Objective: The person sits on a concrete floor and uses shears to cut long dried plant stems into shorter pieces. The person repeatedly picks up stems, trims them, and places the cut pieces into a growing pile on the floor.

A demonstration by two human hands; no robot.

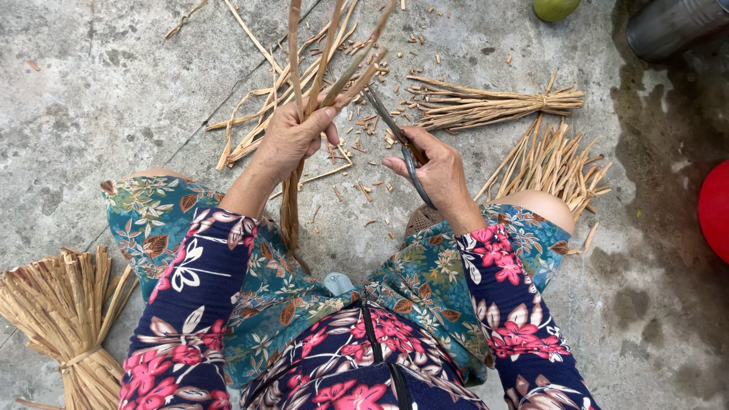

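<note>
Left hand [292, 140] grip closed around a bunch of dried reed strips [326, 61], held upright over the concrete floor [91, 91]. Right hand [433, 171] grip wrapped on scissors [395, 133], blades at the strips' upper part. Cut scraps [364, 190] on floor; tied bundles at right [486, 106] and lower left [64, 311].

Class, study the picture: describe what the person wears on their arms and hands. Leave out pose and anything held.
Both arms are covered by long dark navy sleeves printed with pink, red and white flowers, reaching the wrists. The left hand and right hand are bare: no gloves, and no rings, watch or bracelets show.
</note>
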